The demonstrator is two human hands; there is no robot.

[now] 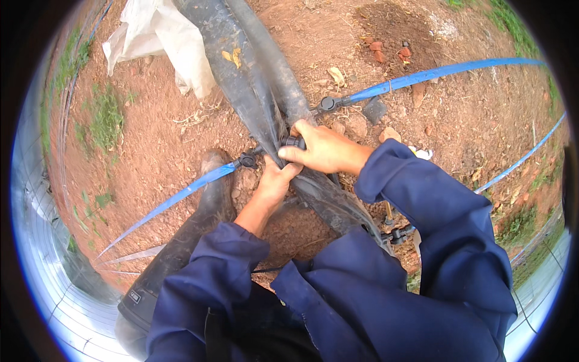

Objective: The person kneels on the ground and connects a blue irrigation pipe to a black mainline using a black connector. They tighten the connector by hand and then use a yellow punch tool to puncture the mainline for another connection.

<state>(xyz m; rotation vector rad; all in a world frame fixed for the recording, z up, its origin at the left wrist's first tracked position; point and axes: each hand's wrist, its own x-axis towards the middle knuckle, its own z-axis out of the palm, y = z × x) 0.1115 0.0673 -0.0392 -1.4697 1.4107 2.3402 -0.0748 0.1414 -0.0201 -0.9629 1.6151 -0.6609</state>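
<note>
On reddish soil point(163, 136), across folded black plastic sheeting point(238, 90): right hand point(325, 149) grips ribbed black round fitting point(294, 142); left hand point(275, 183) pinches sheeting near its left edge, likely steadying it; flat blue hose point(199, 183) lies beyond.

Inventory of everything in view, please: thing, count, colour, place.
Plastic sheeting: one gathered run, black, top centre through the hands
Loose sheet: one, whitish, upper left
Flat hoses: at least three stretches, blue, left, upper right, right
Hose fittings: at least three, black, along the sheeting
Ribbed fitting: one, black, in right hand
Chunks: several, reddish, upper right
Dry leaves: a few, yellowish, on sheeting and soil
Grass: patches, green, both sides
Boot: one, black, lower left
Sleeves: two, navy, lower frame
Hands: two, bare, centre; left pinching sheeting
</note>
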